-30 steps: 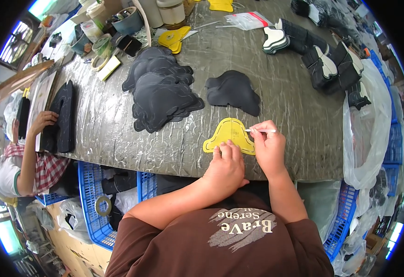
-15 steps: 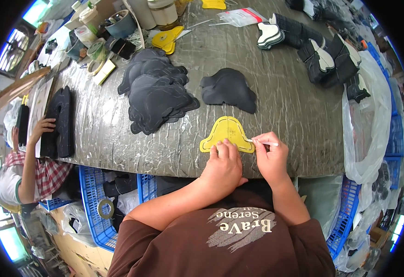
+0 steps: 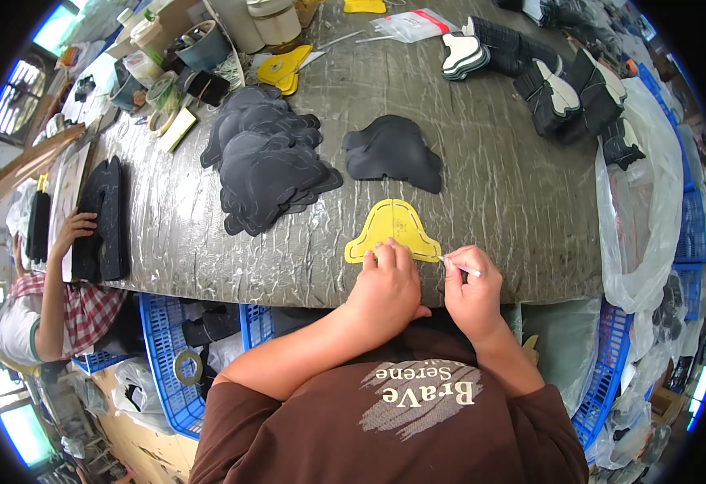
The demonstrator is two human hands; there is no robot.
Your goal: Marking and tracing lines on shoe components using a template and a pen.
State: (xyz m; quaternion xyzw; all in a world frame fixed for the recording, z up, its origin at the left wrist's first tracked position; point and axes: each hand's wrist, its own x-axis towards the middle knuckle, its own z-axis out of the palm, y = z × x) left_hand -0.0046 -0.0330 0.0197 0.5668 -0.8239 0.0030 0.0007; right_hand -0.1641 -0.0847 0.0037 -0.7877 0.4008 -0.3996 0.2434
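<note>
A yellow bell-shaped template [image 3: 393, 227] lies flat near the front edge of the grey worktable [image 3: 498, 194]. My left hand [image 3: 387, 286] presses down on its lower edge with the fingertips. Just right of the template's lower right corner, my right hand [image 3: 470, 287] pinches a thin white marking pen [image 3: 459, 266], its tip at the template's edge. One black cut piece [image 3: 393, 151] lies just beyond the template. A spread pile of several black cut pieces [image 3: 266, 165] sits to the left of it.
Another person at the left rests a hand [image 3: 74, 230] on a stack of black pieces [image 3: 101, 218]. Bundles of black-and-white pieces [image 3: 558, 85] lie far right. Tape rolls, cups and a second yellow template [image 3: 284, 68] stand at the back. Blue crates [image 3: 171, 355] sit under the table, a plastic bag [image 3: 639, 202] hangs right.
My right hand with the pen has slid down along the template's right edge to its lower right corner. The left hand stays pressed on the template.
</note>
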